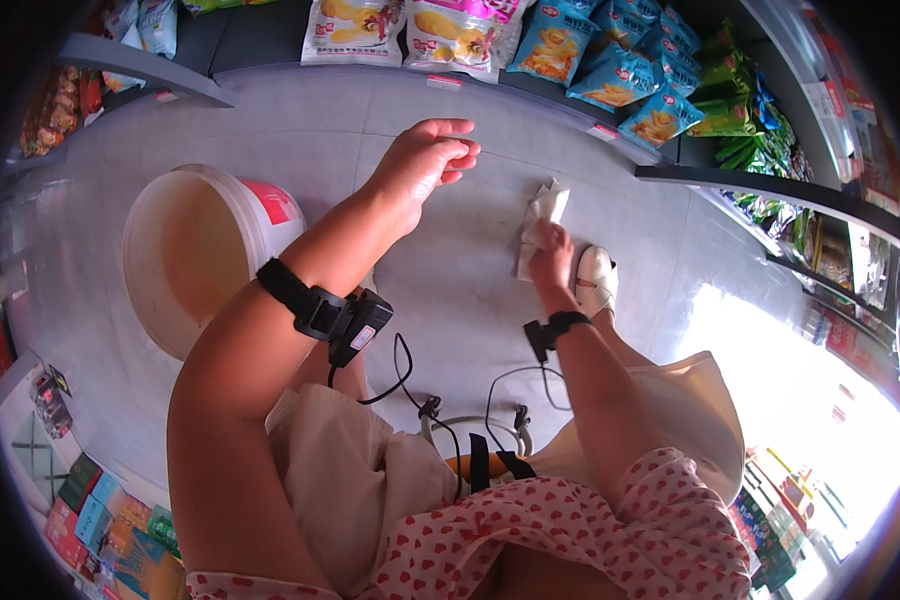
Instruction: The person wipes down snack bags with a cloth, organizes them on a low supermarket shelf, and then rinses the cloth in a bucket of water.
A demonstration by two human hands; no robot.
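Note:
My left hand (433, 161) is raised over the grey tiled floor (450, 247), its fingers loosely bent and apart, holding nothing. A strapped black device sits on the left forearm. Lower right of it, my right hand (553, 251) grips a white cloth (546, 204) against the floor; the hand is slightly blurred. The cloth reaches beyond the fingers, up and to the left. A cream shoe (596, 277) stands just right of the right hand. Left of my left forearm is a white plastic bucket (277, 217), its inside stained brownish.
A dark shelf (255, 52) with snack bags (551, 41) runs along the top, curving down the right side past a dark shelf divider (765, 187). Black cables (401, 375) hang from both forearm devices near my lap. Boxed goods (94, 517) are at lower left.

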